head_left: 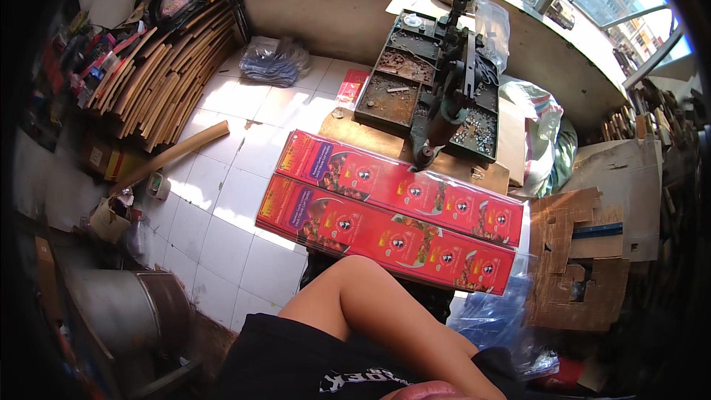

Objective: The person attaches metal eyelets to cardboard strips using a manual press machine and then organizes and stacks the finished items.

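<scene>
Neither of my hands is in view. My bare left arm comes out of a black sleeve, its elbow bent forward and the forearm folded back toward me past the lower edge. Just beyond the elbow lie two long, flat red printed panels [392, 230], side by side across the work surface; whether each is a single sheet or a stack, I cannot tell. Behind them stands a dark metal hand press [444, 122], its lower end close to the far panel's edge. A black compartment tray [396, 96] with small metal parts surrounds the press.
At the left, cardboard sheets [174, 74] lean in a thick row near a long cardboard strip [178, 152]. Clear plastic bags [274, 61] sit on the white tiles. More plastic [496, 318] and cut cardboard [563, 252] lie at the right. A metal drum [122, 307] stands lower left.
</scene>
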`<state>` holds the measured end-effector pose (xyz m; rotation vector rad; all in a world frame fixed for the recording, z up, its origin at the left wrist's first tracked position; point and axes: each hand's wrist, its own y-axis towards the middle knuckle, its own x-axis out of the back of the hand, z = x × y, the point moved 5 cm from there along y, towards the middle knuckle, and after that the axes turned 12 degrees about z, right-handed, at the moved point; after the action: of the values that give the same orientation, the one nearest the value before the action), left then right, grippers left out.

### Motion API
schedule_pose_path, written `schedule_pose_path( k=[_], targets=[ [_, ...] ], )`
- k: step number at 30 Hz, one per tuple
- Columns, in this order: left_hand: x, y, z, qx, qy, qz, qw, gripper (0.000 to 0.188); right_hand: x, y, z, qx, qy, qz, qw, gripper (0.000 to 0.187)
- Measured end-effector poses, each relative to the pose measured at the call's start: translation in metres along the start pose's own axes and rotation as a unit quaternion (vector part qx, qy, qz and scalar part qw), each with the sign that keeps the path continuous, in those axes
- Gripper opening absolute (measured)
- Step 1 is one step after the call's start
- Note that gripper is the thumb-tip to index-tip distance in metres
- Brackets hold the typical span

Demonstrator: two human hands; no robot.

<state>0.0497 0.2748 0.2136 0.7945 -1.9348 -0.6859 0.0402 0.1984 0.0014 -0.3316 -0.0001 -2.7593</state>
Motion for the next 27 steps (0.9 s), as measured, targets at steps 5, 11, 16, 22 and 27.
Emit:
schedule_pose_path(
  k=[5, 11, 16, 22, 27],
  targets=[
    [0.014, -0.027, 0.001, 0.031, -0.008, 0.026, 0.999, 0.021, -0.002, 0.007, -0.005, 0.019, 0.028, -0.002, 0.999, 0.027],
    [0.112, -0.07, -0.063, 0.142, -0.042, 0.346, 0.926, 0.022, -0.014, 0.006, -0.032, 0.028, 0.03, -0.019, 0.999, 0.027],
    [0.129, -0.069, -0.179, 0.109, -0.114, 0.371, 0.915, 0.02, -0.019, 0.011, -0.044, 0.009, 0.06, 0.0, 0.998, 0.027],
    [0.137, -0.093, -0.169, 0.095, -0.152, 0.24, 0.954, 0.024, -0.022, 0.026, -0.039, -0.025, 0.052, 0.038, 0.998, 0.028],
    [0.145, -0.103, -0.166, 0.1, -0.17, 0.223, 0.955, 0.031, -0.024, 0.032, -0.037, -0.039, 0.059, 0.05, 0.996, 0.029]
  ],
)
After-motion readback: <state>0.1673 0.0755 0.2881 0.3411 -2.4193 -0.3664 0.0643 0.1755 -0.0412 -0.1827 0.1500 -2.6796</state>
